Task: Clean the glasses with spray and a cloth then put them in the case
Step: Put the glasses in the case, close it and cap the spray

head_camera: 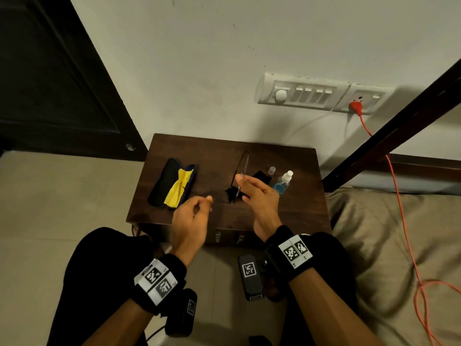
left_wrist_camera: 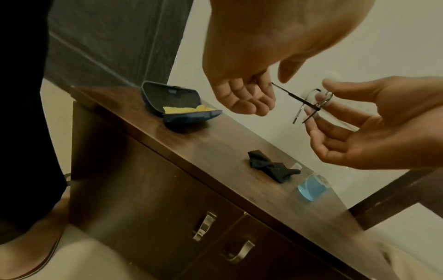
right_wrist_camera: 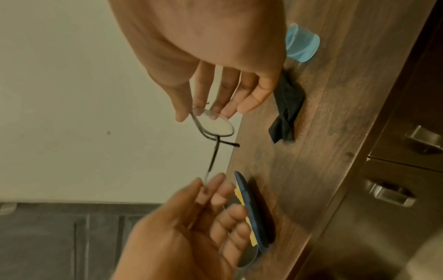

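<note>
The left hand (head_camera: pixel 192 218) is nearest, its fingers curled at the tip of one glasses arm, likely folding it. The right hand (head_camera: pixel 259 196) pinches the glasses (right_wrist_camera: pixel 213 125) by a lens, above the table (head_camera: pixel 287 216). The open case (head_camera: pixel 172 183) waits to the left.

right hand (right_wrist_camera: pixel 210 56) pinching glasses (right_wrist_camera: pixel 213 125), black cloth (right_wrist_camera: pixel 286 111)
</note>
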